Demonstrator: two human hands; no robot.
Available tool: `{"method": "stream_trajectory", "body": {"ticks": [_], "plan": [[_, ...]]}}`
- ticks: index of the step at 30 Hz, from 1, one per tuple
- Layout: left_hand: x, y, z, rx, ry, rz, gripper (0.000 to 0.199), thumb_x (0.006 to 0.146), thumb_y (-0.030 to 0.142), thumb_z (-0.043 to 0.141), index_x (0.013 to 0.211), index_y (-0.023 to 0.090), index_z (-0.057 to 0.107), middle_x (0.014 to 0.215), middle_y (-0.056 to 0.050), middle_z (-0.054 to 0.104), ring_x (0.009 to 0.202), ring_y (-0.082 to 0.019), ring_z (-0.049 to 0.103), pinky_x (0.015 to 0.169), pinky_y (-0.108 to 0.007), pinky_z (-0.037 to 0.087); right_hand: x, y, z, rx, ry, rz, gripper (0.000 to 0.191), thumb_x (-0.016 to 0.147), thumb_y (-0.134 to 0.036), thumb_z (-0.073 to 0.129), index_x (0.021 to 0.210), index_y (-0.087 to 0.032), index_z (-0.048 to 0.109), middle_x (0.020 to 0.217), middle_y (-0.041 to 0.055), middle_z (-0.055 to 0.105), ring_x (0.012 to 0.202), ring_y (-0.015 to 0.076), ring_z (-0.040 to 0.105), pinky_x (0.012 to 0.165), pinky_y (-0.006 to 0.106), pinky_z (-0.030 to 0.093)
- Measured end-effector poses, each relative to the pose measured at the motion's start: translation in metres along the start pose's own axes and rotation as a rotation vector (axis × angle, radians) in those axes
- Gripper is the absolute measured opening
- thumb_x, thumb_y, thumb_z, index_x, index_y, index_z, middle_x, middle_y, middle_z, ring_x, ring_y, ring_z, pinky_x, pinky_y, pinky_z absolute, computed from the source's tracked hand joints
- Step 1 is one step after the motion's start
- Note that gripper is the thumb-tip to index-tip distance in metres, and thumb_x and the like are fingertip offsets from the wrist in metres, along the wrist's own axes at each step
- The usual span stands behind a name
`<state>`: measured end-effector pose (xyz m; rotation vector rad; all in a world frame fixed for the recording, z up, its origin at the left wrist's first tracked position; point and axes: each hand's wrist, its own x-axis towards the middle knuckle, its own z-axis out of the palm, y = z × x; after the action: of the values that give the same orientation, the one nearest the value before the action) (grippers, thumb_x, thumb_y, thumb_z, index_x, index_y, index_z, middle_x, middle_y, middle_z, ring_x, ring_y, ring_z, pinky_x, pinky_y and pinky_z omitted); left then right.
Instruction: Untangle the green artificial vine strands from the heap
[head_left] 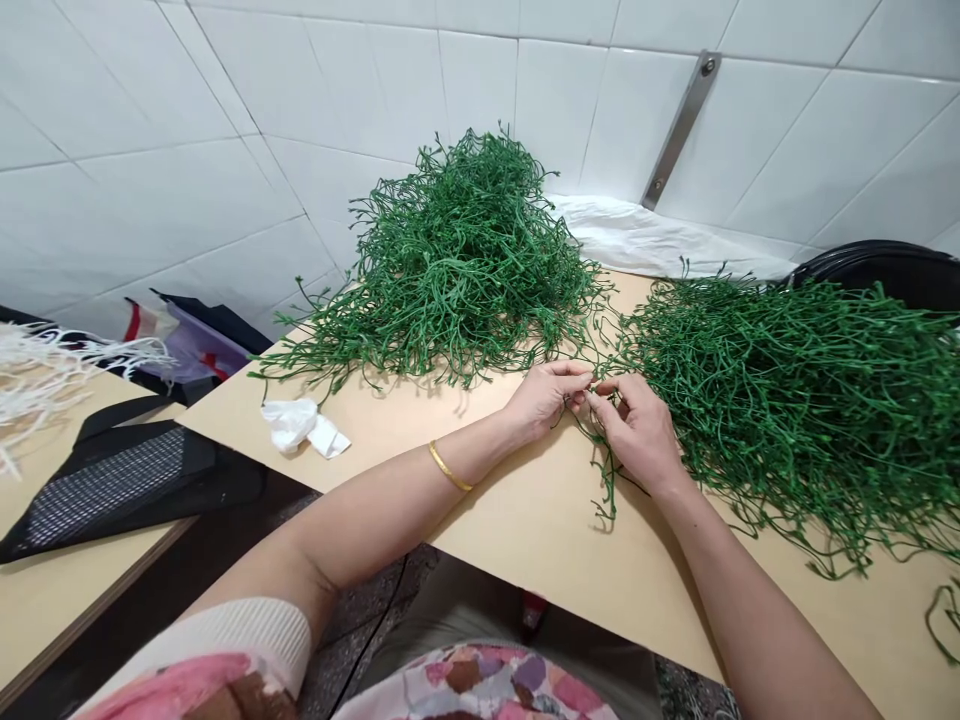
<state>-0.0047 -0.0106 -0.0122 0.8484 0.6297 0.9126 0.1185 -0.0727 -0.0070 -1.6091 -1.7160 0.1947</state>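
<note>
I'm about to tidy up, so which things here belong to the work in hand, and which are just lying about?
Likely in the work:
green stems, between left hand and right hand
left pile
right pile
table

Seemingly lying about:
tissue, on the table
mesh bag, far left
white strands, far left
white sheet, by the wall

Stems (472,265) — green; bracelet (448,469) — gold

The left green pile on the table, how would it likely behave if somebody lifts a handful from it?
The left green pile would probably come up tangled, since its thin stems cross one another. They seem springy rather than limp, as many stick out into the air. A handful is likely light, given such thin stems.
</note>
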Motion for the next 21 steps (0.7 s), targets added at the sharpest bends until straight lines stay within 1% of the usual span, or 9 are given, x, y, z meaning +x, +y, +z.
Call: {"method": "stream_trajectory", "body": {"ticks": [3, 5, 7, 9, 12, 14, 17, 19, 21], "plan": [[0.000, 0.001, 0.001, 0.005, 0.011, -0.005, 0.008, 0.061, 0.009, 0.065, 0.066, 0.010, 0.059, 0.056, 0.002, 0.052, 0.044, -0.004, 0.044, 0.043, -0.018, 0.032, 0.001, 0.003, 0.000, 0.110, 0.006, 0.055, 0.015, 0.079, -0.028, 0.050, 0.068, -0.018, 0.053, 0.063, -0.0017, 0.050, 0.054, 0.0106, 0.041, 0.055, 0.024, 0.033], [0.000, 0.002, 0.002, 0.001, 0.020, -0.028, 0.007, 0.063, 0.008, 0.063, 0.065, 0.011, 0.057, 0.055, 0.002, 0.050, 0.042, -0.004, 0.043, 0.042, -0.018, 0.031, 0.003, 0.005, -0.001, 0.192, -0.005, 0.098, 0.017, 0.080, -0.029, 0.048, 0.067, -0.018, 0.052, 0.060, -0.0017, 0.051, 0.054, 0.0110, 0.043, 0.055, 0.024, 0.034], [-0.001, 0.004, 0.003, -0.006, 0.038, -0.042, 0.008, 0.065, 0.008, 0.061, 0.065, 0.012, 0.054, 0.053, 0.003, 0.047, 0.040, -0.003, 0.041, 0.040, -0.018, 0.030, 0.004, 0.009, -0.003, 0.220, 0.013, 0.127, 0.019, 0.081, -0.031, 0.046, 0.067, -0.018, 0.052, 0.061, -0.0008, 0.053, 0.056, 0.0117, 0.045, 0.056, 0.025, 0.035], [-0.001, 0.005, 0.003, -0.011, 0.041, -0.046, 0.010, 0.067, 0.008, 0.059, 0.064, 0.012, 0.051, 0.052, 0.004, 0.045, 0.039, -0.004, 0.041, 0.039, -0.017, 0.029, 0.006, 0.013, -0.005, 0.165, 0.086, 0.149, 0.018, 0.081, -0.032, 0.045, 0.072, -0.018, 0.054, 0.061, -0.0007, 0.053, 0.055, 0.0124, 0.046, 0.056, 0.026, 0.035], [0.000, 0.005, 0.003, -0.022, 0.032, -0.062, 0.011, 0.067, 0.008, 0.059, 0.065, 0.013, 0.049, 0.051, 0.004, 0.044, 0.039, -0.004, 0.041, 0.038, -0.017, 0.028, 0.007, 0.019, -0.009, 0.033, 0.190, 0.166, 0.017, 0.078, -0.030, 0.049, 0.088, -0.018, 0.056, 0.065, -0.0002, 0.055, 0.055, 0.0131, 0.046, 0.056, 0.027, 0.036], [0.001, 0.005, 0.002, -0.026, 0.035, -0.075, 0.012, 0.067, 0.008, 0.060, 0.065, 0.013, 0.050, 0.051, 0.004, 0.046, 0.040, -0.005, 0.044, 0.039, -0.018, 0.031, 0.006, 0.020, -0.010, -0.017, 0.217, 0.129, 0.019, 0.077, -0.028, 0.051, 0.092, -0.018, 0.056, 0.075, 0.0022, 0.057, 0.058, 0.0133, 0.048, 0.058, 0.027, 0.038], [0.002, 0.003, 0.001, -0.032, 0.036, -0.081, 0.012, 0.065, 0.007, 0.060, 0.066, 0.013, 0.050, 0.051, 0.003, 0.048, 0.041, -0.006, 0.046, 0.040, -0.019, 0.034, 0.005, 0.014, -0.011, -0.014, 0.218, 0.007, 0.016, 0.080, -0.029, 0.049, 0.084, -0.017, 0.059, 0.082, 0.0048, 0.057, 0.065, 0.0137, 0.049, 0.058, 0.026, 0.039], [0.002, 0.002, 0.000, -0.039, 0.021, -0.071, 0.012, 0.063, 0.007, 0.061, 0.065, 0.013, 0.051, 0.051, 0.004, 0.049, 0.041, -0.006, 0.047, 0.041, -0.019, 0.035, 0.003, 0.008, -0.009, 0.012, 0.164, -0.070, 0.020, 0.081, -0.033, 0.049, 0.085, -0.017, 0.060, 0.085, 0.0055, 0.058, 0.067, 0.0137, 0.049, 0.058, 0.026, 0.038], [0.002, 0.002, 0.000, -0.056, 0.004, -0.061, 0.013, 0.061, 0.007, 0.063, 0.065, 0.012, 0.053, 0.051, 0.003, 0.050, 0.042, -0.006, 0.047, 0.043, -0.020, 0.036, 0.002, 0.002, -0.006, 0.023, 0.065, -0.109, 0.024, 0.080, -0.037, 0.053, 0.091, -0.017, 0.060, 0.090, 0.0059, 0.058, 0.066, 0.0133, 0.049, 0.057, 0.025, 0.037]]}}
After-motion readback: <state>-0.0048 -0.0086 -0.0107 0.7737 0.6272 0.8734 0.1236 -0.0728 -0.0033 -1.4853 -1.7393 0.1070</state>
